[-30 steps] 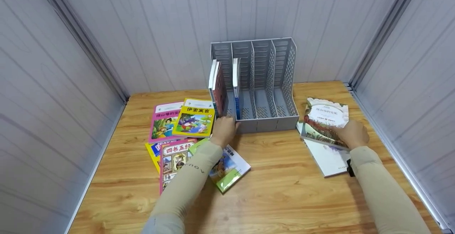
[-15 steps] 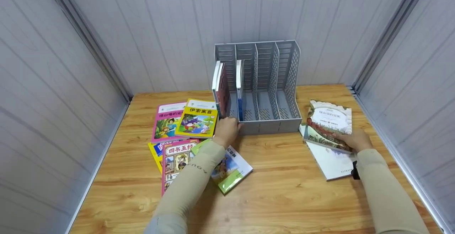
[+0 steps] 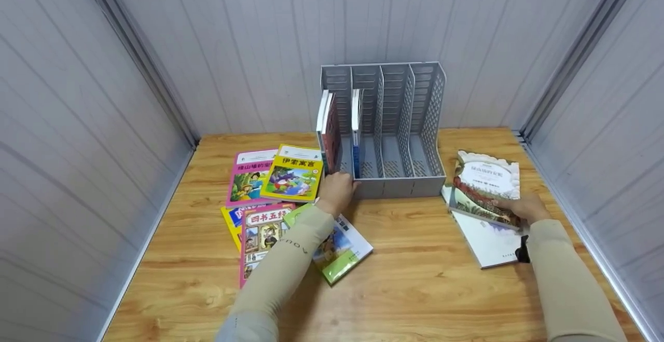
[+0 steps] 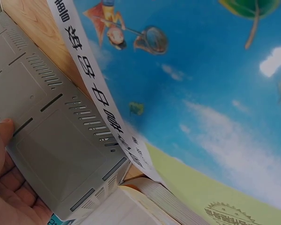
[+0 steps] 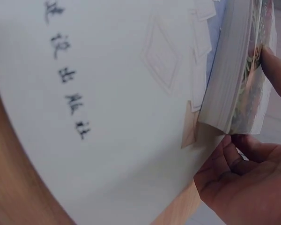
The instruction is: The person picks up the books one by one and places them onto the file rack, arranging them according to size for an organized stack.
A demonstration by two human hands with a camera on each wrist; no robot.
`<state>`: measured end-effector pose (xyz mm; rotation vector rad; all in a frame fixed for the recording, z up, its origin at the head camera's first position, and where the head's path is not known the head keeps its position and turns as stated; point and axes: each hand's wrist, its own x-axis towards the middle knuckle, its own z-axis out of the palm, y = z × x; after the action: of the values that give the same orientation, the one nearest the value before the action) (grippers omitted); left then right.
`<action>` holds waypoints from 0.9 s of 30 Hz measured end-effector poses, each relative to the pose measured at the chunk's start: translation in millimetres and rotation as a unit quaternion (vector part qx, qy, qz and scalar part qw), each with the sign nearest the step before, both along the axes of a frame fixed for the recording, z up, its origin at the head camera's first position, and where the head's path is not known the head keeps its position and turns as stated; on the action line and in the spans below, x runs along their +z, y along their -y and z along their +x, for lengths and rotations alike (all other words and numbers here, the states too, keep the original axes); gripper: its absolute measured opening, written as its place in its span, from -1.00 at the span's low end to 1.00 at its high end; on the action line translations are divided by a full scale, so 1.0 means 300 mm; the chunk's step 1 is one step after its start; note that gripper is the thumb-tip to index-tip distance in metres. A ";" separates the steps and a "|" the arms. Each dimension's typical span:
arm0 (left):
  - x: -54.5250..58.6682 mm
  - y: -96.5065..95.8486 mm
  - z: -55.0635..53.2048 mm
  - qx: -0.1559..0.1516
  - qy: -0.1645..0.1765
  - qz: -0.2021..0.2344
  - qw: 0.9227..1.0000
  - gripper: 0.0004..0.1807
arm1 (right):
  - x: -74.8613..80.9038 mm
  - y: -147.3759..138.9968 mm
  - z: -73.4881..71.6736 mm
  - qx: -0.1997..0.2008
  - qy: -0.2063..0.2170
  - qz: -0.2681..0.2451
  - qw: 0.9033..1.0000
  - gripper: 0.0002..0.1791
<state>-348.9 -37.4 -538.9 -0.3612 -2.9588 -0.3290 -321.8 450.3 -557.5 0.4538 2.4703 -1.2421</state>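
In the head view my left hand [image 3: 336, 192] is at the front left corner of a grey file rack [image 3: 399, 187]. The left wrist view shows its thumb on the rack's front wall and its fingers curled at the edge. To the right, my right hand [image 3: 530, 209] grips the near right corner of a paperback [image 3: 485, 176] with a white oval on its cover. Its thumb lies on the cover, with the other fingers below in the right wrist view. Under that paperback lies a white book [image 3: 490, 246], partly hidden.
Two books [image 3: 332, 134] stand in the rack's left compartment, and a blue-spined book [image 3: 356, 139] stands near the first divider. On the table's left lie a yellow book [image 3: 294, 173], pink books [image 3: 259, 238] and a green-edged book [image 3: 342, 251] under my left forearm. Panel walls enclose the table.
The head view has shifted, so everything appears slightly lower and further right. Both hands keep their holds, and the rack and books stay in place.
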 end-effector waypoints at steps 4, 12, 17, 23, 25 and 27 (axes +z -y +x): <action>-0.013 -0.005 -0.003 -0.002 -0.006 -0.001 1.000 -0.54 | 0.000 -0.009 0.011 0.002 0.009 0.004 1.000 -0.62; -0.015 -0.002 -0.002 -0.014 -0.020 0.003 1.000 -0.56 | 0.055 0.007 0.018 -0.064 0.004 -0.061 0.996 -0.74; -0.010 0.002 0.000 -0.012 -0.036 0.000 0.999 -0.56 | 0.118 0.033 0.010 -0.078 0.009 -0.100 0.992 -0.62; -0.009 0.003 -0.003 -0.009 -0.026 0.004 1.000 -0.56 | 0.162 0.065 -0.009 -0.113 0.041 -0.145 0.982 -0.71; -0.010 0.003 -0.004 -0.009 -0.025 0.007 1.000 -0.57 | 0.169 0.068 -0.013 -0.121 0.035 -0.169 0.978 -0.87; -0.012 0.003 -0.005 -0.009 -0.025 0.010 1.000 -0.57 | 0.171 0.069 -0.015 -0.119 0.016 -0.182 0.976 -0.72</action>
<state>-350.4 -38.4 -542.6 -0.3880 -2.9026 -0.3477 -326.3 429.6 -506.4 0.6746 2.1394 -1.7248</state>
